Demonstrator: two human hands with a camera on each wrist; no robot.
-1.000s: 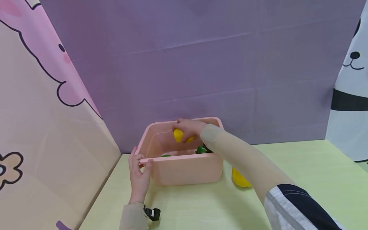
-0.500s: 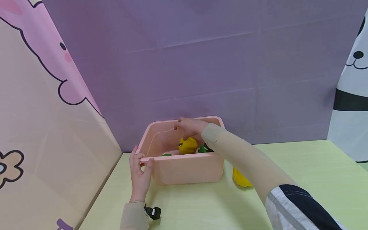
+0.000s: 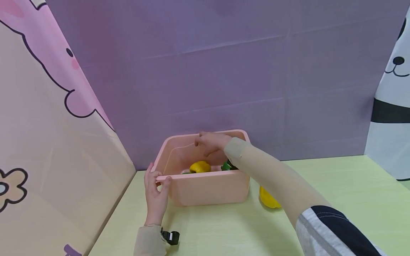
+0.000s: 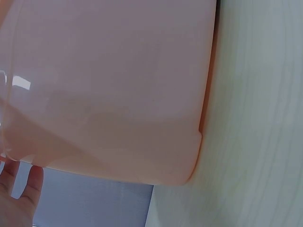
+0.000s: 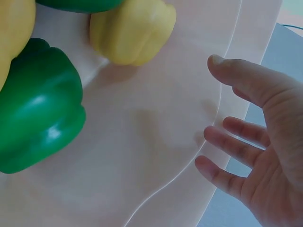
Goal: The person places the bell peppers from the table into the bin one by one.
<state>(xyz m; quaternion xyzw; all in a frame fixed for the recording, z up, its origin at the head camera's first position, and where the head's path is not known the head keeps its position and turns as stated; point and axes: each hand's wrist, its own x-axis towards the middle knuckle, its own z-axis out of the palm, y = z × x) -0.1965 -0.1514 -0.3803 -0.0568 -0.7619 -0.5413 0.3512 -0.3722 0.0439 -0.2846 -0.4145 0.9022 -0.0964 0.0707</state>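
Observation:
A pink plastic bin (image 3: 208, 190) stands on the table against the back wall. My left hand (image 3: 156, 195) grips its near left corner by the rim, thumb in front. Inside the bin's opening, my right hand (image 3: 211, 143) hovers with nothing in it; its fingers (image 5: 232, 146) are loosely spread in the right wrist view. Below it a yellow bell pepper (image 3: 200, 166) lies in the bin, apart from the hand. A green bell pepper (image 3: 225, 166) is to its right, partly hidden by the front wall. The right wrist view also shows a second green pepper (image 5: 80, 4) and another yellow pepper (image 5: 14, 38), both cut off.
Outside the bin, a yellow bell pepper (image 3: 268, 199) rests on the pale green table (image 3: 217, 231), partly behind the right forearm. A purple wall (image 3: 205, 71) rises behind the bin. A printed cream panel (image 3: 64, 160) borders the left side.
My right hand has let go of the yellow bell pepper, which dropped into the bin and then shifted left. The left hand keeps its grip on the rim.

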